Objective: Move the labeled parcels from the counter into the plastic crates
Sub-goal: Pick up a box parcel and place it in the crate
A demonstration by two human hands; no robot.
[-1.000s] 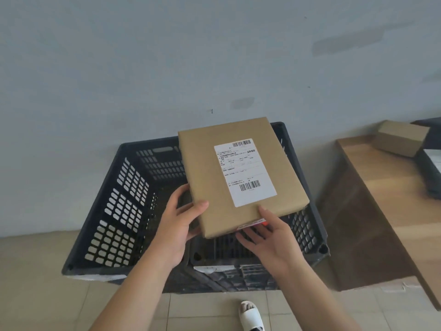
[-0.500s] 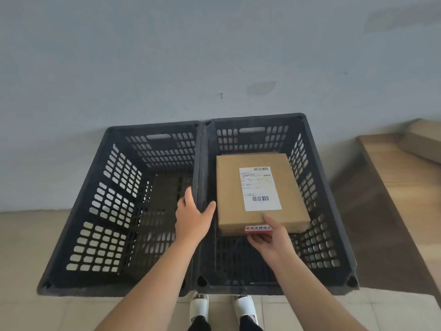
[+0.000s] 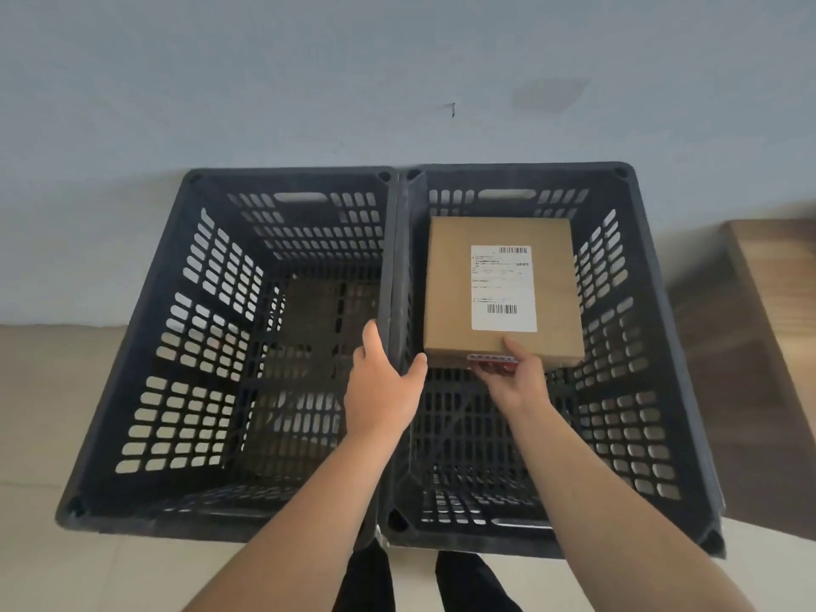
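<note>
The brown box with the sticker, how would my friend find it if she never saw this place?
Two black plastic crates stand side by side on the floor against the pale wall. Look in the right crate: the brown box is inside, toward the wall end, with the right hand pinching its near edge. It alone is cardboard, with a white barcode label on top.

This looks like a plain packing or sorting room, perhaps the back of a small shipping business rather than a home; two black perforated plastic crates [image 3: 282, 346] stand side by side on a pale tiled floor [image 3: 39, 563] against a bare, scuffed grey wall [image 3: 309, 81]. A brown parcel [image 3: 450, 293] bearing a printed barcode label [image 3: 503, 287] points to courier work; a wooden counter [image 3: 777, 276] edges in at the right, too cropped to say more.
</note>
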